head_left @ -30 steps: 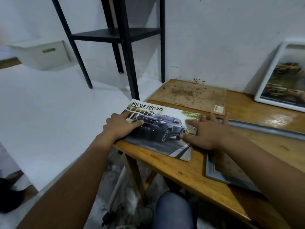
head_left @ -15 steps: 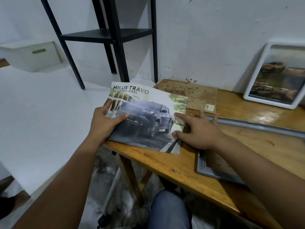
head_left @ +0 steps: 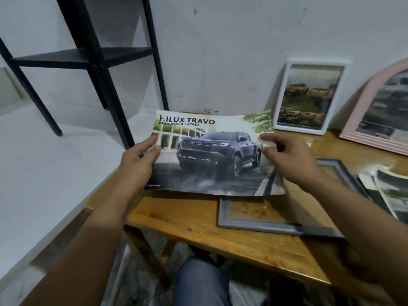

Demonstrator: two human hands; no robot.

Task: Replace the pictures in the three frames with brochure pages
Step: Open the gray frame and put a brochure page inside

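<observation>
I hold a car brochure point(head_left: 212, 155), cover showing a dark pickup truck, lifted above the wooden table point(head_left: 198, 228). My left hand point(head_left: 139, 160) grips its left edge. My right hand point(head_left: 287, 155) pinches the right edge, thumb on a page corner. Below it a grey picture frame point(head_left: 254, 225) lies flat on the table, its opening showing brown board. A white frame point(head_left: 309, 96) with a car picture leans on the wall. A pink arched frame point(head_left: 379, 111) with a picture leans at the far right.
Loose printed pages point(head_left: 388, 191) lie on the table at the right edge. A black metal shelf unit point(head_left: 92, 58) stands on the white floor to the left. My knee in jeans point(head_left: 201, 283) is under the table's front edge.
The brochure went from lying on the table's left corner to being lifted in both hands and held in front of me. My view swung right, bringing the pink frame into sight.
</observation>
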